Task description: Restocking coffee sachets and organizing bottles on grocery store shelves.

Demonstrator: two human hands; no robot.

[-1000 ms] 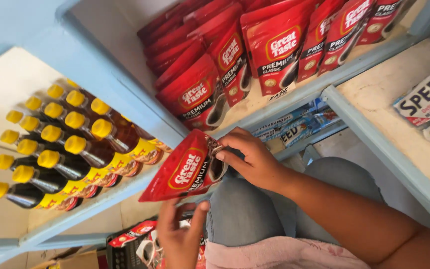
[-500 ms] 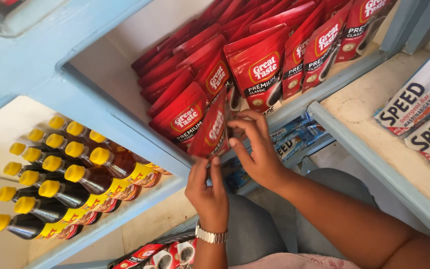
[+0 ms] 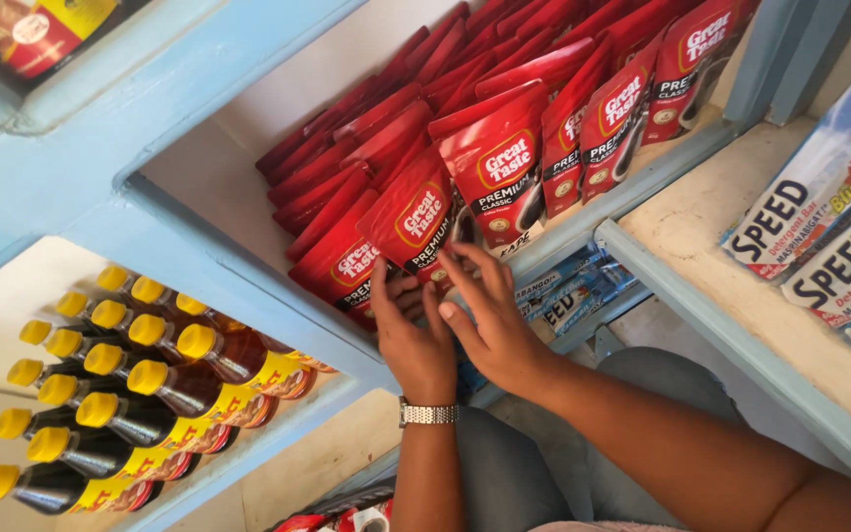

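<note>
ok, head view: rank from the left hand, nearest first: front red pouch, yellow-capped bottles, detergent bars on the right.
1. Front red pouch: touching the left hand, just above it on the shelf.
2. Yellow-capped bottles: lower compartment, to the left.
3. Detergent bars: far right shelf, beyond the right hand.

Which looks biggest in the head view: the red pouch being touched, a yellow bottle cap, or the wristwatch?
1. The red pouch at the left hand and right hand.
2. The wristwatch.
3. A yellow bottle cap.
The watch and cap look close; differing distance from the camera makes that order unsure.
</note>
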